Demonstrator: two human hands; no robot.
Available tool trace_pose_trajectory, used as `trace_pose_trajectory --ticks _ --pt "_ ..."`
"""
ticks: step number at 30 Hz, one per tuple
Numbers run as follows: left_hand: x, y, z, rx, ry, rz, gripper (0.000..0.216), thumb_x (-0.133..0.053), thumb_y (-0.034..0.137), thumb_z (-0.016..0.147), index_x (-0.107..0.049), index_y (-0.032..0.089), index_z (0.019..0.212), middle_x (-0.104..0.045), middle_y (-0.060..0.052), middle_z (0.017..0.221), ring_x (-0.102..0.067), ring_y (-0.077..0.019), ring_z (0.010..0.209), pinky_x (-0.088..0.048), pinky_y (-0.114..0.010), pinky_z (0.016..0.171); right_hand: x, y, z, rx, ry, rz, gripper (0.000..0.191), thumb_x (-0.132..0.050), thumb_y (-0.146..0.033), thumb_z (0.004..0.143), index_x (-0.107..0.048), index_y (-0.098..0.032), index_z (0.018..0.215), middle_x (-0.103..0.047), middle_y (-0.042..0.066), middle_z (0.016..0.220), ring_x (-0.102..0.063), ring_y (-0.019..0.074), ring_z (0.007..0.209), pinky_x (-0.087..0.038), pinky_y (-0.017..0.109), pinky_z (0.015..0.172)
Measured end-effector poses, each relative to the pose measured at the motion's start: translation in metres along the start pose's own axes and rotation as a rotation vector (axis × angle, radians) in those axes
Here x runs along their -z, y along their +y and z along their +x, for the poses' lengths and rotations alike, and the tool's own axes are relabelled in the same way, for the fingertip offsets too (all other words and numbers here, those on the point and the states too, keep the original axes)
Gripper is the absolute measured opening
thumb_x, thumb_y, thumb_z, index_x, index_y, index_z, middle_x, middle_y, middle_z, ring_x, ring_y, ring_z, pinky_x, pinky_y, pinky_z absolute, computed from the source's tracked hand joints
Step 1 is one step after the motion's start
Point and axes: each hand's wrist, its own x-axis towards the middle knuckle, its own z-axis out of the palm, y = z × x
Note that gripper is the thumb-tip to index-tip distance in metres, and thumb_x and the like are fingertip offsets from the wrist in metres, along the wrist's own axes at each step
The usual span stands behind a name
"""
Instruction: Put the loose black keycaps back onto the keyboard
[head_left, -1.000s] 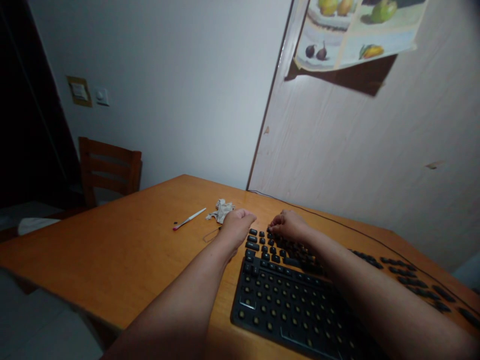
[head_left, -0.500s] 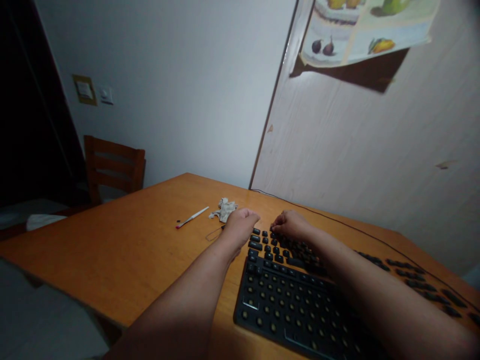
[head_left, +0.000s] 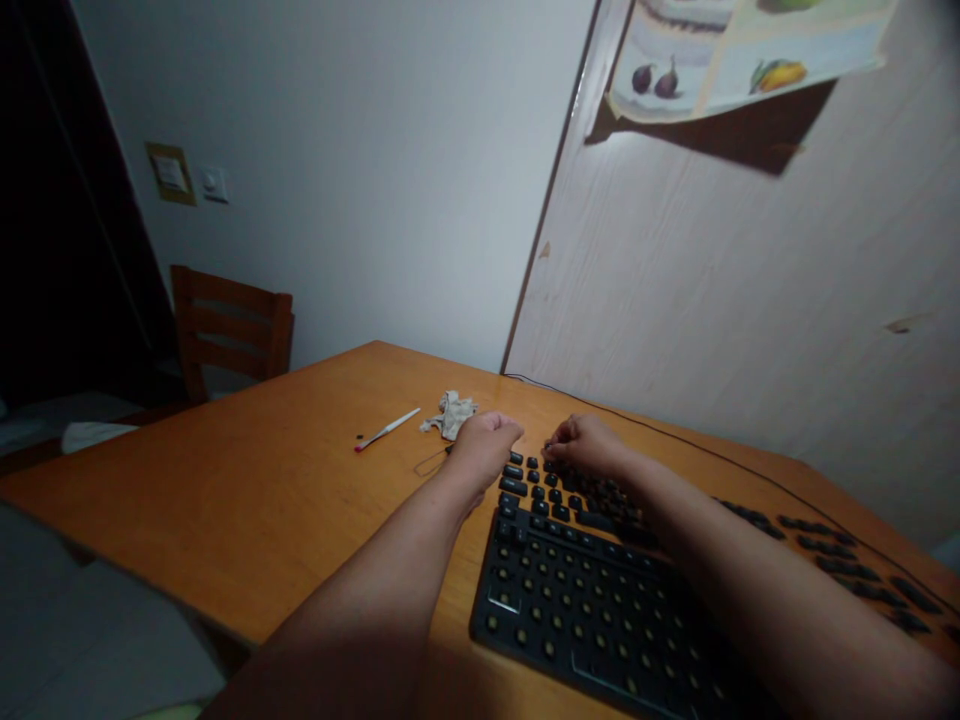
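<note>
A black keyboard lies on the orange wooden table. Most of its keycaps are off, showing small stems. Some keycaps sit at its far left corner. My left hand is curled into a fist at that corner of the keyboard; what it holds, if anything, is hidden. My right hand is closed in a pinch over the far row of keycaps, fingertips down on them. Loose black keycaps lie in rows on the table to the right.
A thin white tool with a red tip, a crumpled cloth and a wire loop lie beyond my left hand. A black cable runs along the wall. A wooden chair stands at the left.
The view has shifted slightly; both hands stay at the keyboard's far left corner with little visible movement.
</note>
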Motion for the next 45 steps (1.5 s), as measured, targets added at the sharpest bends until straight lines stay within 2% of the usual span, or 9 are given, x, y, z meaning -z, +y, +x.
trace_pose_trajectory --ticks 5,10,13,19,26,45 --pt "-0.001 0.000 0.000 0.005 0.000 -0.018 0.015 -0.063 0.032 0.073 -0.059 0.018 0.072 -0.043 0.006 0.049 -0.034 -0.0084 0.044 -0.027 -0.021 0.047 0.013 -0.010 -0.020 0.079 0.016 0.065 0.018 -0.062 -0.030 0.080 -0.072 -0.016 0.074 -0.067 0.002 0.064 -0.056 0.0135 0.058 -0.038 0.024 0.055" --pt "-0.002 0.000 0.000 -0.012 0.007 -0.020 0.015 -0.062 0.032 0.074 -0.059 0.017 0.072 -0.043 0.006 0.049 -0.033 -0.0082 0.045 -0.027 -0.021 0.047 0.022 -0.033 -0.062 0.201 0.025 0.079 0.013 -0.068 -0.030 0.078 -0.072 -0.018 0.080 -0.068 0.004 0.082 -0.059 0.0183 0.079 -0.042 0.028 0.071" --pt "-0.002 0.001 0.000 -0.031 0.015 -0.013 0.015 -0.062 0.032 0.074 -0.060 0.017 0.072 -0.045 0.006 0.051 -0.036 -0.0089 0.046 -0.029 -0.022 0.049 0.022 -0.046 -0.093 0.306 0.030 0.082 0.010 -0.068 -0.029 0.080 -0.071 -0.020 0.083 -0.065 0.004 0.084 -0.056 0.0208 0.086 -0.041 0.032 0.076" --pt "-0.002 -0.001 0.002 -0.071 0.022 0.014 0.015 -0.061 0.032 0.074 -0.061 0.017 0.072 -0.047 0.005 0.052 -0.039 -0.0102 0.049 -0.032 -0.023 0.051 0.016 -0.063 -0.132 0.354 -0.009 0.075 0.004 -0.069 -0.025 0.082 -0.068 -0.021 0.083 -0.062 0.003 0.084 -0.052 0.0208 0.087 -0.038 0.032 0.076" --pt "-0.003 -0.004 0.003 -0.094 0.015 0.019 0.017 -0.060 0.033 0.074 -0.061 0.017 0.071 -0.048 0.005 0.053 -0.040 -0.0103 0.050 -0.032 -0.023 0.050 0.010 -0.067 -0.143 0.319 0.004 0.053 0.002 -0.068 -0.024 0.084 -0.068 -0.022 0.084 -0.062 0.003 0.086 -0.052 0.0206 0.088 -0.038 0.033 0.079" --pt "-0.005 -0.005 0.003 -0.100 -0.010 0.006 0.016 -0.060 0.033 0.074 -0.058 0.018 0.069 -0.048 0.005 0.056 -0.041 -0.0106 0.052 -0.032 -0.024 0.050 0.008 -0.079 -0.142 0.302 0.002 -0.008 0.003 -0.067 -0.022 0.082 -0.065 -0.020 0.081 -0.062 0.004 0.085 -0.049 0.0219 0.088 -0.038 0.034 0.077"
